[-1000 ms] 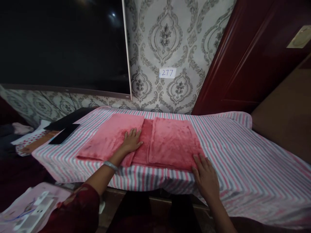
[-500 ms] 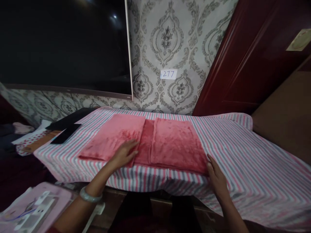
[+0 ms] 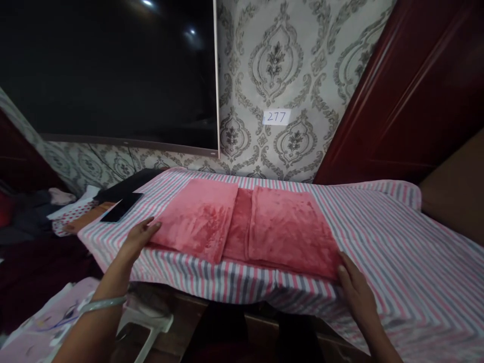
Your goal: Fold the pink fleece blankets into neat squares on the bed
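A pink plush cloth lies on the striped sheet. Both its sides are folded inward, and a darker strip of the under layer shows between the two flaps. At the front left corner of the left flap, my left hand has its fingers stretched out and thumb apart, touching the edge. My right hand rests against the front right corner, fingers extended along the side and the thumb close to the fabric. A bracelet circles my left wrist.
The striped sheet covers the table and hangs over its front. A black phone-like slab lies at the left end, beside piled fabrics. Behind are a large screen and a wall label. A white stool stands below.
My left hand has moved left from the inner edge of the left flap to its outer front corner. My right hand stays by the right corner. The view has shifted slightly left.
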Demonstrator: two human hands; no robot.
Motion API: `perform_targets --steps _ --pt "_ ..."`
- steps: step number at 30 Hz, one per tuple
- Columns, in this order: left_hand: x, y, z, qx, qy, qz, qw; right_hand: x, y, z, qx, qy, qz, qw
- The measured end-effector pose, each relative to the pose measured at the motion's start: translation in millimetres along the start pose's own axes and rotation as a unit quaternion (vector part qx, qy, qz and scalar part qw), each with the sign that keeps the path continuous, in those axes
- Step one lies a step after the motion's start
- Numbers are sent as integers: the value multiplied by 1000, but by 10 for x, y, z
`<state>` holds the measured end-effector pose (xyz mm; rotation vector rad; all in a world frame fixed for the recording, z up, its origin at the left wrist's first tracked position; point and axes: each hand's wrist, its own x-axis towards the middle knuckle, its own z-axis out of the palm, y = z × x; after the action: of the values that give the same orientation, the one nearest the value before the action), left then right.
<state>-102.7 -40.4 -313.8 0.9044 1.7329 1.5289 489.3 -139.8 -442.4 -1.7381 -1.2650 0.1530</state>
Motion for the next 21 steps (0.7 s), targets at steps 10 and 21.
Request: perform_targets --steps 10,21 --pt "-493 53 306 -391 24 -138 909 16 -145 -72 39 32 49 998" --pt "-464 68 707 -340 85 -35 936 98 -664 -177 22 179 -70 981"
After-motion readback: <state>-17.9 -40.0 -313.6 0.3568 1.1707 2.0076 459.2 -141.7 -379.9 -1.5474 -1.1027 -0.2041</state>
